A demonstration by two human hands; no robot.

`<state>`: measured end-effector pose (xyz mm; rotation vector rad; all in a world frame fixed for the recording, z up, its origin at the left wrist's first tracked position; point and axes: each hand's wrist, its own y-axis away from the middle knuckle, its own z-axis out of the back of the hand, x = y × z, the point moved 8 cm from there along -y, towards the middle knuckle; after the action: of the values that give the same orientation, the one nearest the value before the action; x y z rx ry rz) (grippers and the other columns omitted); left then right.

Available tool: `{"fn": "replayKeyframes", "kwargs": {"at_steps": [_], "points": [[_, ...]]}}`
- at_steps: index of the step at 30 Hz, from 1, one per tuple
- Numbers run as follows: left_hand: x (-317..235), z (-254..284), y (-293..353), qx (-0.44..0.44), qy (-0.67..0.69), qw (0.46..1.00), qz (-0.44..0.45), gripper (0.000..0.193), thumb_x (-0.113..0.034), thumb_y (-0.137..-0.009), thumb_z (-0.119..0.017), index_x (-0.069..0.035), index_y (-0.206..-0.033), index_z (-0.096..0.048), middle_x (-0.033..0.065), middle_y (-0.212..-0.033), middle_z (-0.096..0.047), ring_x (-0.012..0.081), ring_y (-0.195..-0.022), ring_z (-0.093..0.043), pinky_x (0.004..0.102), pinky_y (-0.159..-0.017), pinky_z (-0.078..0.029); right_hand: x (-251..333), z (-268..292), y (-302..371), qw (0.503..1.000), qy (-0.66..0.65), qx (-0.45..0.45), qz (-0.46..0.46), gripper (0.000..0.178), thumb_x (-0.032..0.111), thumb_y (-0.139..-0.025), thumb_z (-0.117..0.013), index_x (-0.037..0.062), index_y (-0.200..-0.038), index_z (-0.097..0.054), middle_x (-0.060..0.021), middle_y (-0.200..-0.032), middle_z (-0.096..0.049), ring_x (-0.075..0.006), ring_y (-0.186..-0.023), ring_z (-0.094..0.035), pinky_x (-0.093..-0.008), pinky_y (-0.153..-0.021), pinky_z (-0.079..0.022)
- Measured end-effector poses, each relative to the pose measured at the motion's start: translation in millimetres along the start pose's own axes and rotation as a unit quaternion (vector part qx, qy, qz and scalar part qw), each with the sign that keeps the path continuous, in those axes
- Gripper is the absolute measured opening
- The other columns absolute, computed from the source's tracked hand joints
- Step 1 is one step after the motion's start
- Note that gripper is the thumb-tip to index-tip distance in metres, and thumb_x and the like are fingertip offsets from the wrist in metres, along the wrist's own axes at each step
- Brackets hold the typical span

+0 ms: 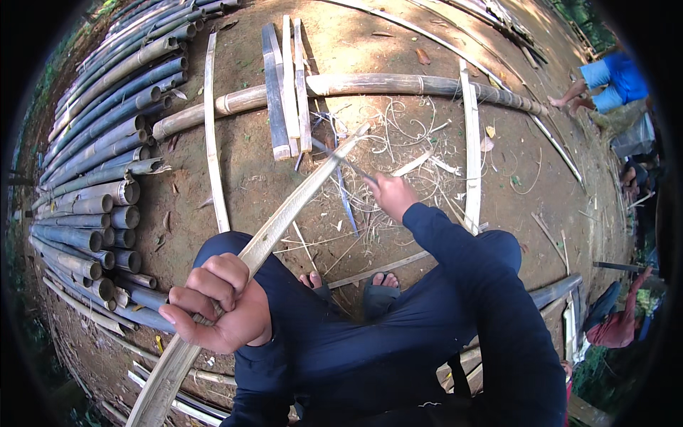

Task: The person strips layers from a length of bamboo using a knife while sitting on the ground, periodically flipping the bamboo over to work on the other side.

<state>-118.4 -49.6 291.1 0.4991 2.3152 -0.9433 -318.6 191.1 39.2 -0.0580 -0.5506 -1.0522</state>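
My left hand (220,306) is wrapped round a long split bamboo strip (299,196), which slants from the lower left up toward the middle, across my left thigh. In my right hand (393,197) is a knife, its handle hidden by the closed fingers. The narrow dark blade (351,164) lies across the strip near its far end and seems to touch it. Curled bamboo shavings (398,132) litter the ground beyond and beneath my right hand.
Many cut bamboo poles (107,203) are stacked at left. Another pole (398,85) lies crosswise ahead, with split strips (284,92) resting on it and a pale slat (471,149) to its right. My sandalled feet (381,290) are below. Other people (615,82) sit at far right.
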Motion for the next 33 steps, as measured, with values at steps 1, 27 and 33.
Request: {"fn": "replayKeyframes", "kwargs": {"at_steps": [1,27,33], "points": [[2.7,0.1,0.1,-0.006,0.003,1.0,-0.002,0.048,-0.037,-0.105,-0.028,-0.016,-0.062,-0.026,-0.0012,-0.049,-0.024,0.0105,-0.041,-0.021,0.0264,-0.042,-0.018,-46.1,-0.3,-14.4,0.996,0.022,-0.023,-0.078,0.044,0.037,-0.101,-0.049,-0.0022,-0.087,-0.066,-0.023,-0.059,-0.061,-0.0407,-0.057,-0.064,-0.0495,-0.056,-0.053],[-1.1,12.1,-2.3,-0.046,-0.081,0.996,-0.011,0.046,-0.034,-0.104,-0.033,-0.018,-0.062,-0.026,-0.003,-0.049,-0.026,0.0092,-0.042,-0.022,0.0256,-0.043,-0.017,-27.0,20.1,-28.9,0.984,0.047,0.052,0.165,0.043,0.037,-0.1,-0.05,-0.0012,-0.088,-0.065,-0.0259,-0.068,-0.063,-0.0432,-0.065,-0.064,-0.0509,-0.061,-0.051],[2.5,-1.3,7.5,-0.038,-0.093,0.995,0.004,0.046,-0.032,-0.104,-0.036,-0.019,-0.061,-0.026,-0.0042,-0.049,-0.025,0.0078,-0.041,-0.02,0.0253,-0.044,-0.018,-113.9,-4.1,-90.0,0.998,0.034,0.048,0.008,0.053,0.043,-0.101,-0.047,-0.0033,-0.082,-0.066,-0.0237,-0.058,-0.06,-0.0412,-0.059,-0.064,-0.0502,-0.057,-0.052]]}}
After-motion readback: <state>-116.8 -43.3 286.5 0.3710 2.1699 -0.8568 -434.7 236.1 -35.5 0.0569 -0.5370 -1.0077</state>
